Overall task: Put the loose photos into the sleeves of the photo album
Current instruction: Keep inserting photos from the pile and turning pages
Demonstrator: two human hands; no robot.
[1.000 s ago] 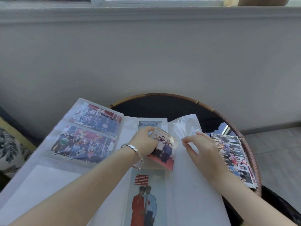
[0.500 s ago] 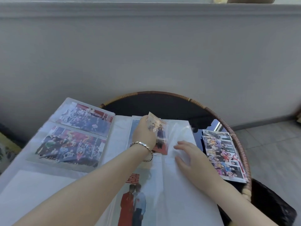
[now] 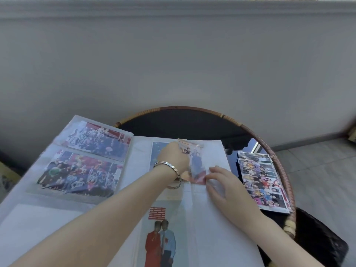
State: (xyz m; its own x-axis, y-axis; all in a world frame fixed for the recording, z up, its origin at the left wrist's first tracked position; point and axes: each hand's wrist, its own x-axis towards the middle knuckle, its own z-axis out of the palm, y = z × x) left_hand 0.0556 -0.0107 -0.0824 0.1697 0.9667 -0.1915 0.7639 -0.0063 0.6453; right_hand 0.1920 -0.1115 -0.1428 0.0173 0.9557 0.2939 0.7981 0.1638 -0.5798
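The open photo album [image 3: 28,214] lies across a round table. Two group photos fill sleeves on its left page. My left hand [image 3: 173,158], with a metal bracelet at the wrist, grips a small group photo [image 3: 194,162] over the upper right page. The photo stands upright and partly inside a clear sleeve [image 3: 213,157]. My right hand [image 3: 225,187] rests on the right page, fingertips pinching the sleeve's lower edge by the photo's bottom corner. A portrait photo of a couple [image 3: 160,241] sits in a lower sleeve. A stack of loose photos [image 3: 262,180] lies to the right of the album.
The round dark table [image 3: 183,122] has a woven rattan rim and stands against a grey wall [image 3: 173,64]. A dark object [image 3: 319,245] sits below the table's right edge. Tiled floor [image 3: 323,170] shows at the right. A patterned cushion [image 3: 7,180] is at the far left.
My left hand has carried the small photo up and turned it upright into the sleeve. My right hand let the lifted sleeve flap down and now holds its lower edge.
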